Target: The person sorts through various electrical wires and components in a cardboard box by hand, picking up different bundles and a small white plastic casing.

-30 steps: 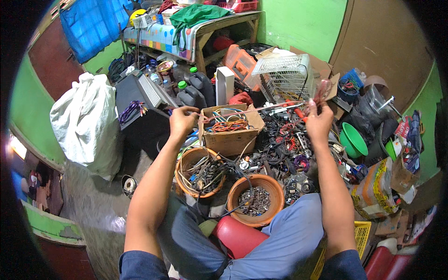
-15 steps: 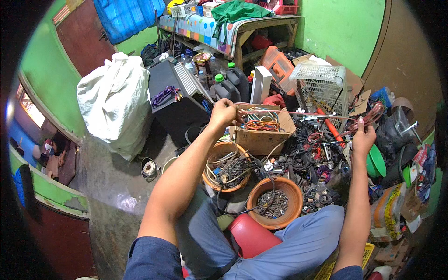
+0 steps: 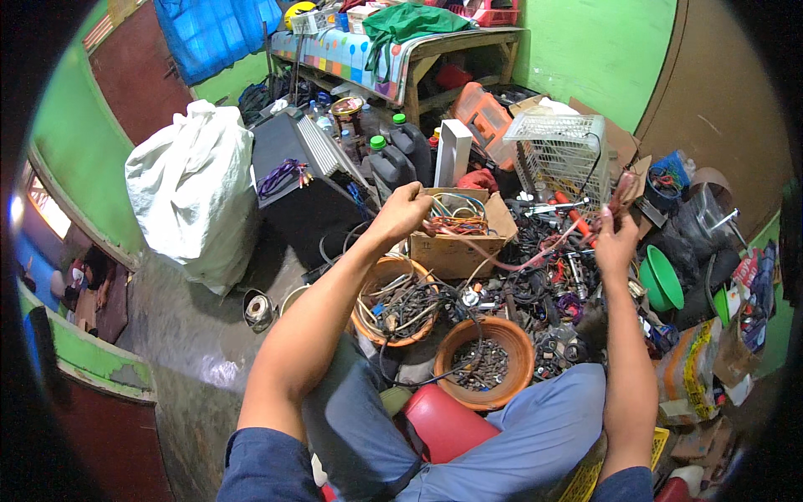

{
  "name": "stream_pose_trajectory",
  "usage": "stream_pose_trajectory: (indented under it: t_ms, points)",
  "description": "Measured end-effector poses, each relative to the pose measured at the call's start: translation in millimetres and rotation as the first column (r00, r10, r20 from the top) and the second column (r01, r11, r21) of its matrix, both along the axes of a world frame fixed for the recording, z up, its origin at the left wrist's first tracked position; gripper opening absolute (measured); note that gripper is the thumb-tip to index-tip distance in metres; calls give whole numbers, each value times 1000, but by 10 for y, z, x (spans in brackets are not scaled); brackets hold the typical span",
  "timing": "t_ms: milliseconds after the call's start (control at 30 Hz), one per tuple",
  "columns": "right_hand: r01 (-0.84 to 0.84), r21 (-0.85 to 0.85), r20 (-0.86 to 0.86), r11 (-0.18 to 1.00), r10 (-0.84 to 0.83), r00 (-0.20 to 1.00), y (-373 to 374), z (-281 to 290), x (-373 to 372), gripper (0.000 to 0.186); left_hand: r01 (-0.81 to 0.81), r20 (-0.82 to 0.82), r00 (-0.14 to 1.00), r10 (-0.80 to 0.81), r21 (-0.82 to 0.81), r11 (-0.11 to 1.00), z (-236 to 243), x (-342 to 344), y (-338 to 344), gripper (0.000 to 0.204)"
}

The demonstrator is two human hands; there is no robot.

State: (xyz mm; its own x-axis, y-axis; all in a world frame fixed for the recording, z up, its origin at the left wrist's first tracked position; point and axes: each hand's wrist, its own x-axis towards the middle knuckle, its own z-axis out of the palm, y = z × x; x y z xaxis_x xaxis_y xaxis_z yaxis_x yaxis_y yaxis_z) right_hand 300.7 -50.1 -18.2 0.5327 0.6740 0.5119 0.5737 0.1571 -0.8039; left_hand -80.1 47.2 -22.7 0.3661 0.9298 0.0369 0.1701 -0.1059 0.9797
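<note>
The person sits low on a red plastic stool (image 3: 443, 422), both arms raised over a floor heaped with scrap. The left hand (image 3: 403, 213) is closed in a fist on one end of a thin reddish-brown wire (image 3: 502, 261); the right hand (image 3: 615, 238) is pinched shut on the other end, up by a frayed tuft of coppery strands (image 3: 623, 188). Between the two hands the wire sags in a shallow curve, hanging just above an open brown cardboard box (image 3: 456, 251) stuffed with orange and pale coiled wires.

Below the arms stand two round terracotta-coloured bowls: the nearer one (image 3: 483, 361) holds small dark metal bits, the other (image 3: 393, 301) a tangle of black cable. To the right lies a dense pile of black and red leads and tools (image 3: 552, 276), with a white wire-mesh basket (image 3: 556, 155) behind it and a green plastic funnel (image 3: 661, 280) beside it.

From where I stand, the risk is snagging. The slack middle of the wire hangs close to the box's coils and the pile, so a pull could catch a loop and drag a clump out, or tip the box. A sharp tug could also snap the thin wire or slide it through the fist, and loose strand ends may prick fingers.
</note>
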Motion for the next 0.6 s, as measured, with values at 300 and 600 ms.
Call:
stream_pose_trajectory:
  t_ms: [300, 600]
  points:
    - [-825, -180, -397, 536, 728, 559, -193, 218, -852, 18, 15, -398, 909, 120, 319, 948, 183, 365, -318, 30]
    - [-875, -395, -445, 279, 776, 448, -121, 57, -1150, 21, -135, -367, 909, 195, 185, 974, 212, 559, -351, 30]
